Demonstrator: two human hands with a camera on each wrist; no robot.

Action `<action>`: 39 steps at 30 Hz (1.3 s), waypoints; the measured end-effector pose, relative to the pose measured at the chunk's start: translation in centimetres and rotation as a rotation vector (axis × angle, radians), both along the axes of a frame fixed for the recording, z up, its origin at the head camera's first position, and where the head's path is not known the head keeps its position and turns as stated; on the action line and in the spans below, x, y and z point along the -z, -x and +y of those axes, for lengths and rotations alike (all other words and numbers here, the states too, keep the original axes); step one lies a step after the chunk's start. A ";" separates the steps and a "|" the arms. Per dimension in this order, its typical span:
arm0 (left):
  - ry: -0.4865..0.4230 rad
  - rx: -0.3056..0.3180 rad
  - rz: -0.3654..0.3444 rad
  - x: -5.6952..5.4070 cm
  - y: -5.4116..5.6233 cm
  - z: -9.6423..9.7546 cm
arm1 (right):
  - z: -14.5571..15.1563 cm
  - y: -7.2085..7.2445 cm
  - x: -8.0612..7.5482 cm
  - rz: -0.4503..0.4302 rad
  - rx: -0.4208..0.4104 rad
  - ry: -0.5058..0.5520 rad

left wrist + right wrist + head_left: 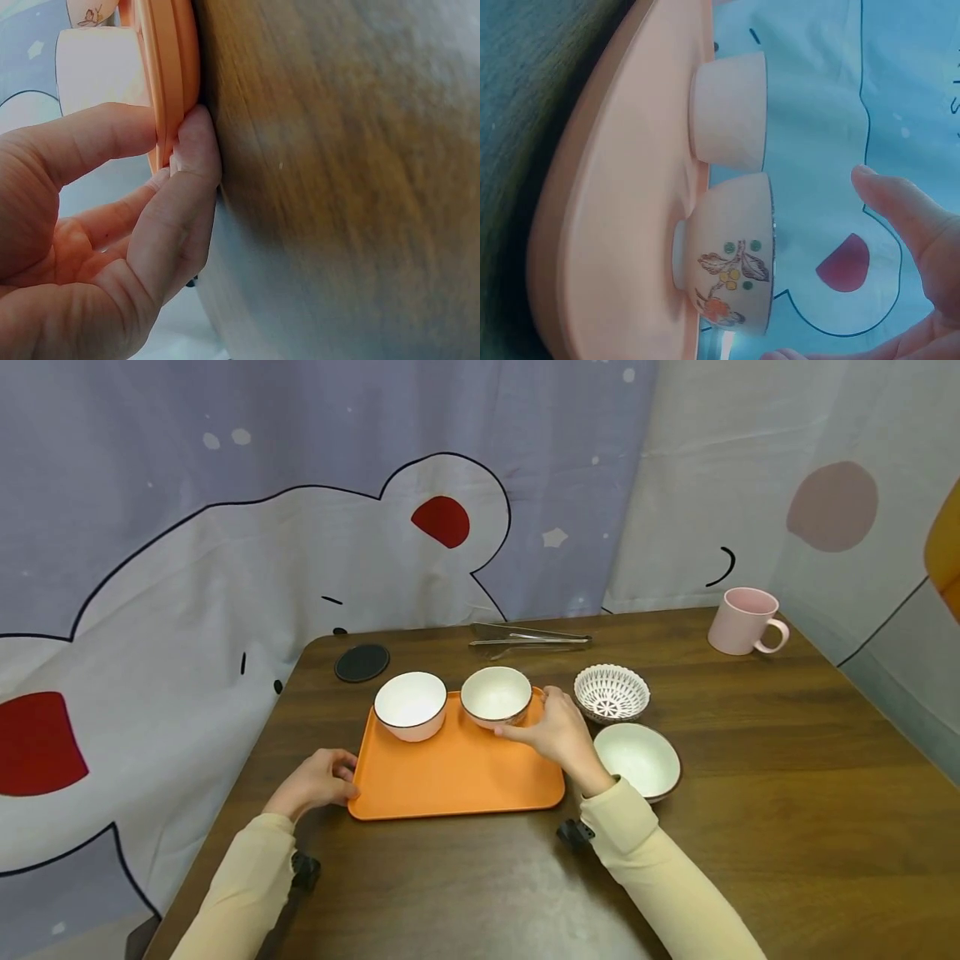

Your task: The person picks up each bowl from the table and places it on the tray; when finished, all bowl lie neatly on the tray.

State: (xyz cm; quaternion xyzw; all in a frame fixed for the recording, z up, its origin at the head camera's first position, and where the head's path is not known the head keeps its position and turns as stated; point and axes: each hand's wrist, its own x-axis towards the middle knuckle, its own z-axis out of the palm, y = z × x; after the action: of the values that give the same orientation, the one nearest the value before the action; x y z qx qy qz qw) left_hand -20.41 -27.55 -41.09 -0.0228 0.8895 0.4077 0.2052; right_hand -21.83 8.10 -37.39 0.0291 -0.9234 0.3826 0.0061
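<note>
In the head view, an orange tray (450,781) lies at the centre of the frame on a brown wooden table (450,885). The left hand (318,781), left of centre, grips the tray's left edge. Two bowls stand upright on the tray's far part: a pink bowl (410,727) with a white inside at its upper left and a flowered bowl (495,689) with a pale inside at its upper right. The right hand (555,731) is just beside the flowered bowl, thumb and fingers spread apart. Right of the tray, a patterned bowl (612,693) stands above a pale green bowl (637,758), which the right forearm partly overlaps. Metal tongs (528,640) lie in the upper middle, a dark round disc (362,662) to their left, and a pink mug (742,622) stands at the upper right. A printed curtain (300,568) hangs behind.

In the left wrist view, the left hand fills the lower left. Its thumb presses one side of the tray's edge and fingers curl against the other, pinching it at the upper middle; the pink bowl shows at the upper left.

In the right wrist view, the tray spans the left half, with the pink bowl above the flowered bowl near the centre. At the lower right, the right hand's fingers are released, the thumb well apart from the flowered bowl's rim.
</note>
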 end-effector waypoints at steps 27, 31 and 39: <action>0.000 0.006 -0.003 -0.1 -0.1 0.0 | 2.4 -3.0 -0.9 0.004 0.006 0.074; 0.002 0.008 -0.005 -0.1 -0.1 0.0 | 3.0 -3.1 -0.8 0.017 0.012 0.057; 0.000 0.009 -0.002 0.0 -0.1 0.1 | 4.4 -3.3 -0.7 0.052 0.021 0.006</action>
State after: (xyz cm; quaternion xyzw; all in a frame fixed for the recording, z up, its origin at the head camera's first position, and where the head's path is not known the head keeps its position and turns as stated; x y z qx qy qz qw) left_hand -20.34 -27.45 -41.06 -0.0194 0.8893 0.4069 0.2080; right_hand -18.49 12.52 -36.67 0.0293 -0.9220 0.3846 0.0340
